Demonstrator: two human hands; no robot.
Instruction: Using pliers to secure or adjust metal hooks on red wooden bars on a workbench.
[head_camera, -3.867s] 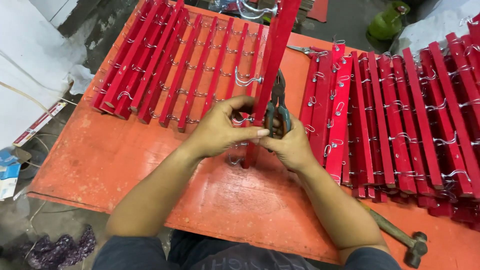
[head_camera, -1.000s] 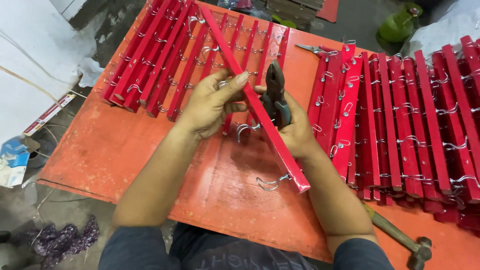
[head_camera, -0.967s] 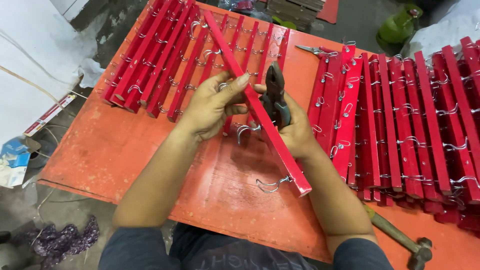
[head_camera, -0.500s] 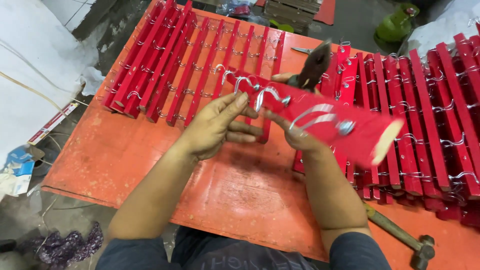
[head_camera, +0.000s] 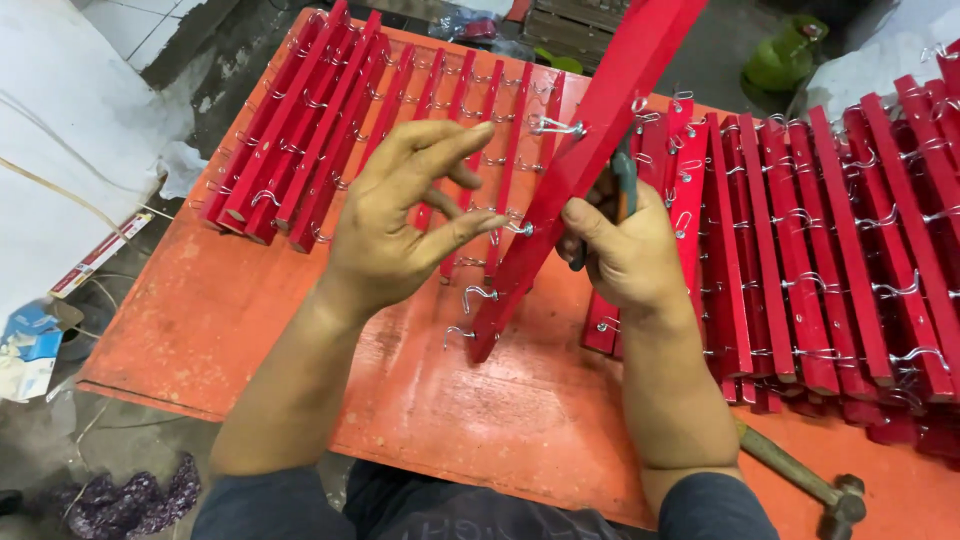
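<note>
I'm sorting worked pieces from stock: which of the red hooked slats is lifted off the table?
The red slat between the left hand and right hand: it slants upward across the view, near end lowest, while all the others lie flat in rows on the orange table.

Small workshop, makeshift. Orange painted surface (head_camera: 250, 330) carries batches of red wooden slats with wire hooks, far left (head_camera: 300, 150) and right (head_camera: 850, 250). Hammer (head_camera: 800, 480) near right edge. Bare concrete floor (head_camera: 60, 450), rags (head_camera: 130, 500), scraps near left.
</note>
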